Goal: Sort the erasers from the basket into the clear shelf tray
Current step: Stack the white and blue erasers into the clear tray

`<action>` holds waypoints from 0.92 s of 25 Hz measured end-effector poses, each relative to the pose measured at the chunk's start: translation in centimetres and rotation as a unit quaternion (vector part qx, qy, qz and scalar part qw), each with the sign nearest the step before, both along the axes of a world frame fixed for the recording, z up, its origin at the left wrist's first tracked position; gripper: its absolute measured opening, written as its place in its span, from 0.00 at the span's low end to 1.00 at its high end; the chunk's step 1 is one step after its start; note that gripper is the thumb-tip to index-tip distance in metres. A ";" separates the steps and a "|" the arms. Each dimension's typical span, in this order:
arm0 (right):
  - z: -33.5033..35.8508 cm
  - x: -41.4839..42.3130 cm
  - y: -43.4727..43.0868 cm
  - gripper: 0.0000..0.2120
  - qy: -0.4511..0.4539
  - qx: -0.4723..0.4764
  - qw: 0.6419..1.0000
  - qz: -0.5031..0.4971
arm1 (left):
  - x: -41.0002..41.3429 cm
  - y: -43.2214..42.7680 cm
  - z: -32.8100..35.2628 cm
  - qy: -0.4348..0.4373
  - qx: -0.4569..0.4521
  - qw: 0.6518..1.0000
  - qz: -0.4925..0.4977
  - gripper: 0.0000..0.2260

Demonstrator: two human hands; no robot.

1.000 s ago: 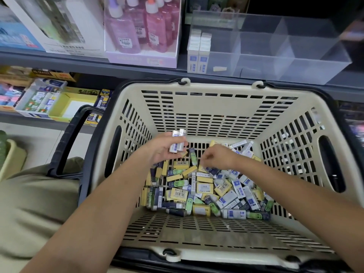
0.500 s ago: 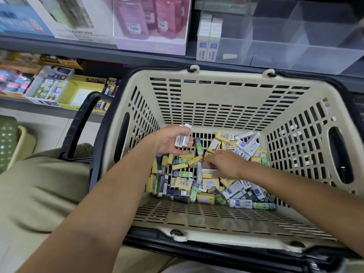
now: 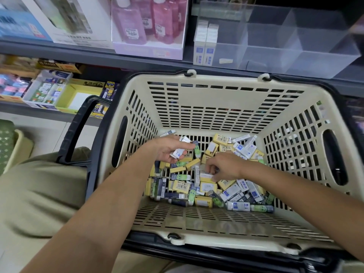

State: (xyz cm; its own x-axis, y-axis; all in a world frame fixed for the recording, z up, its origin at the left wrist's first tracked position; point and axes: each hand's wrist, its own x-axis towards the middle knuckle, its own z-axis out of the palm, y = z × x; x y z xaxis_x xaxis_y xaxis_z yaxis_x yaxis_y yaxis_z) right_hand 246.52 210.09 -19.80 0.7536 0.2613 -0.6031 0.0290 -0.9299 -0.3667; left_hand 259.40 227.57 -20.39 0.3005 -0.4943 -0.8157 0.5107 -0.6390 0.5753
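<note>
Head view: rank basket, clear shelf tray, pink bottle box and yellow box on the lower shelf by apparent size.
1. basket, largest, though being nearest the camera inflates it
2. clear shelf tray
3. pink bottle box, cropped by the top edge, so its rank against the tray is unsure
4. yellow box, smallest

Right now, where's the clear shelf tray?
The clear shelf tray sits upper right in the head view, on the shelf behind the basket, right of the pink bottles.
</note>
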 end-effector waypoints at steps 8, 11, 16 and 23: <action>2.7 2.5 1.2 0.12 0.010 0.347 0.863 -0.368 | -0.8 -0.3 0.4 0.087 -0.059 0.990 -0.091 0.20; 2.2 2.1 2.0 0.10 0.001 0.349 0.842 -0.412 | -0.3 0.3 0.2 0.068 -0.052 0.996 -0.025 0.14; -0.7 0.4 3.6 0.14 -0.049 0.043 0.997 -0.029 | 0.3 1.6 0.0 0.087 -0.082 0.993 0.022 0.14; 1.4 2.0 2.5 0.03 -0.055 0.199 0.970 -0.129 | 0.3 1.6 0.3 0.117 -0.073 0.990 0.035 0.23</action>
State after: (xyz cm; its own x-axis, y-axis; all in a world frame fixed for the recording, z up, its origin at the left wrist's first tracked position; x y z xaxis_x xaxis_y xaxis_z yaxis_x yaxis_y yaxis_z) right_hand 248.47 212.56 -18.45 0.8788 0.2519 -0.4052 -0.1257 -0.6971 -0.7059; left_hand 259.73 229.15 -20.08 0.1500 -0.5970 -0.7881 0.6805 -0.5159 0.5203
